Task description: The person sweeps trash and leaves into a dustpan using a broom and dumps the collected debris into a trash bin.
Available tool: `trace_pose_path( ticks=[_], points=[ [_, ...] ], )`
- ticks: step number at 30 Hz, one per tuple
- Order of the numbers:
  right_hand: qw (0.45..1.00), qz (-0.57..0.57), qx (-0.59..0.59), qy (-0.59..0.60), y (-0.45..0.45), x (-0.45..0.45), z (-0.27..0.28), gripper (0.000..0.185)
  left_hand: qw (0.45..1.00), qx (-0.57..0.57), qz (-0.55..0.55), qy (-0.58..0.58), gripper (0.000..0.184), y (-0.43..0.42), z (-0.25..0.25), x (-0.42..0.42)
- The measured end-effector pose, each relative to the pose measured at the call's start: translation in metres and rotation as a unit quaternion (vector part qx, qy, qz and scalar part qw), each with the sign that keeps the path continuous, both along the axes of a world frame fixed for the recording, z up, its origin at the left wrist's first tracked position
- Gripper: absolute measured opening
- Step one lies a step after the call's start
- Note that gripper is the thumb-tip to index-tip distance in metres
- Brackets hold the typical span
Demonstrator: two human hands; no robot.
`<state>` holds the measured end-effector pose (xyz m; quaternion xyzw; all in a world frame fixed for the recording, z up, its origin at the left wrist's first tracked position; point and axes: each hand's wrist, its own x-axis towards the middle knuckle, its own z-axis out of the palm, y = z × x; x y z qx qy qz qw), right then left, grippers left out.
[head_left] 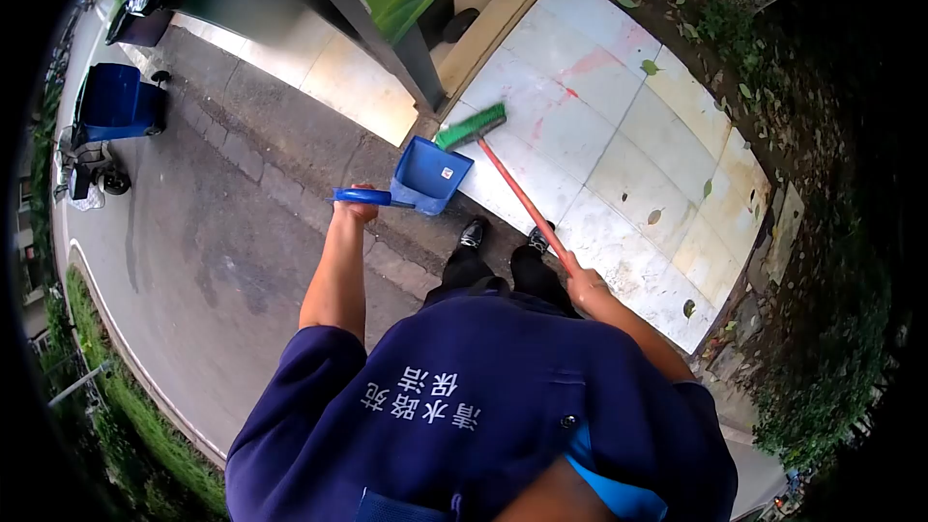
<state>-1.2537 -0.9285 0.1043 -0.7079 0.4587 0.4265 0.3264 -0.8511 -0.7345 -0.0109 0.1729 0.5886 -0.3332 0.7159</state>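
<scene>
A long-handled dustpan (425, 172) with a blue pan stands at the edge of the pale tiles, its open side turned toward the broom. My left hand (358, 211) is closed around the dustpan's blue handle top. In my right hand (586, 286) I grip the red stick of a broom (522, 195). The broom's green bristle head (472, 126) rests on the tiles just beyond the pan, close to its upper right rim. My shoes (472, 233) are below the pan and the broom stick.
Pale tiles (604, 106) with reddish stains and a few leaves spread ahead and right. A dark post (406, 68) rises near the broom head. Leaf-strewn soil (667, 0) borders the tiles. On the left road (213, 251) stands a blue wheeled bin (121, 101).
</scene>
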Motion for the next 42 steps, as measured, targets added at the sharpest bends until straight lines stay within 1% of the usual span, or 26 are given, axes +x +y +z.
trace_pose_path(
  ticks=[3, 4, 6, 8, 12, 15, 16, 17, 18, 19, 21, 22, 26, 28, 29, 30, 31, 32, 33, 34, 35, 36, 38, 39, 41, 42],
  points=[
    [1.000, 0.018, -0.004, -0.015, 0.010, -0.036, 0.030, 0.054, 0.999, 0.020, 0.034, -0.008, 0.029, 0.007, -0.004, 0.008],
    [0.999, 0.023, 0.006, -0.049, 0.010, -0.051, 0.038, 0.056, 0.999, 0.018, 0.032, -0.006, 0.029, 0.011, -0.006, 0.012],
    [0.996, 0.029, 0.010, -0.079, 0.012, -0.067, 0.044, 0.057, 0.993, -0.085, 0.001, 0.076, 0.044, 0.021, -0.010, 0.014],
    [0.992, 0.003, -0.031, -0.121, 0.017, -0.072, 0.041, 0.056, 0.993, -0.092, -0.023, 0.077, 0.043, 0.032, -0.008, 0.007],
    [0.993, -0.041, -0.070, -0.086, 0.006, -0.011, 0.033, 0.057, 0.985, -0.102, -0.119, 0.067, 0.040, 0.049, 0.022, -0.012],
    [0.992, -0.046, -0.077, -0.091, 0.008, 0.028, -0.008, 0.057, 0.990, -0.055, -0.122, 0.034, 0.035, 0.053, 0.022, -0.008],
    [0.994, -0.040, -0.068, -0.082, 0.013, 0.042, -0.015, 0.057, 0.997, -0.062, -0.003, 0.051, 0.031, 0.052, 0.013, 0.000],
    [0.995, -0.034, -0.059, -0.075, 0.018, 0.052, -0.023, 0.057, 0.991, -0.111, -0.001, 0.073, 0.032, 0.058, 0.007, 0.007],
    [0.996, 0.035, -0.073, -0.041, 0.029, 0.051, -0.032, 0.057, 0.983, -0.159, 0.000, 0.094, 0.034, 0.060, 0.013, 0.012],
    [0.996, 0.034, -0.071, -0.043, 0.035, 0.050, -0.023, 0.057, 0.983, -0.157, -0.002, 0.093, 0.034, 0.063, 0.005, 0.018],
    [0.995, 0.051, -0.066, -0.050, 0.037, 0.039, 0.011, 0.057, 0.979, -0.151, -0.070, 0.116, 0.034, 0.066, -0.014, 0.028],
    [0.996, 0.057, -0.045, -0.053, 0.033, 0.027, 0.026, 0.058, 0.993, -0.068, -0.079, 0.052, 0.026, 0.058, 0.006, 0.020],
    [0.996, 0.085, 0.011, -0.033, 0.022, -0.012, 0.064, 0.059, 0.989, -0.094, -0.104, 0.050, 0.028, 0.060, 0.003, 0.025],
    [0.998, 0.026, 0.030, -0.055, 0.020, -0.023, 0.067, 0.059, 0.990, -0.074, -0.102, 0.066, 0.027, 0.063, 0.020, 0.020],
    [0.997, 0.006, 0.035, -0.063, 0.018, -0.025, 0.068, 0.058, 0.989, -0.078, -0.104, 0.066, 0.027, 0.069, 0.013, 0.018],
    [0.996, 0.017, 0.005, -0.085, 0.015, -0.025, 0.068, 0.059, 0.982, -0.123, -0.136, 0.047, 0.017, 0.077, -0.001, 0.016],
    [0.994, 0.024, -0.025, -0.107, 0.014, -0.026, 0.068, 0.059, 0.971, -0.167, -0.171, 0.030, 0.016, 0.084, -0.014, 0.014],
    [0.988, 0.034, -0.078, -0.131, 0.011, -0.030, 0.058, 0.058, 0.972, -0.166, -0.167, -0.007, 0.018, 0.090, -0.025, 0.009],
    [0.987, 0.026, -0.087, -0.131, 0.006, -0.020, 0.066, 0.058, 0.971, -0.167, -0.172, -0.002, 0.021, 0.088, -0.019, 0.004],
    [0.992, -0.052, -0.073, -0.085, 0.000, 0.000, 0.079, 0.057, 0.970, -0.168, -0.177, 0.004, 0.025, 0.086, -0.014, -0.002],
    [0.989, -0.131, -0.057, -0.041, -0.007, 0.010, 0.087, 0.057, 0.965, -0.166, -0.195, 0.050, 0.020, 0.080, 0.004, -0.006],
    [0.987, -0.139, -0.062, -0.044, -0.014, 0.009, 0.082, 0.057, 0.961, -0.152, -0.231, -0.002, 0.020, 0.078, 0.007, -0.013],
    [0.967, -0.225, -0.057, -0.109, -0.029, 0.001, 0.061, 0.054, 0.957, -0.182, -0.225, 0.035, 0.023, 0.072, 0.011, -0.019],
    [0.964, -0.232, -0.062, -0.112, -0.038, -0.001, 0.057, 0.054, 0.956, -0.186, -0.221, 0.051, 0.023, 0.066, 0.018, -0.026],
    [0.933, -0.320, -0.005, -0.164, -0.060, -0.003, 0.049, 0.051, 0.955, -0.193, -0.217, 0.060, 0.023, 0.054, 0.025, -0.033],
    [0.926, -0.336, -0.011, -0.172, -0.069, -0.003, 0.042, 0.050, 0.956, -0.195, -0.206, 0.069, 0.023, 0.049, 0.027, -0.036]
  ],
)
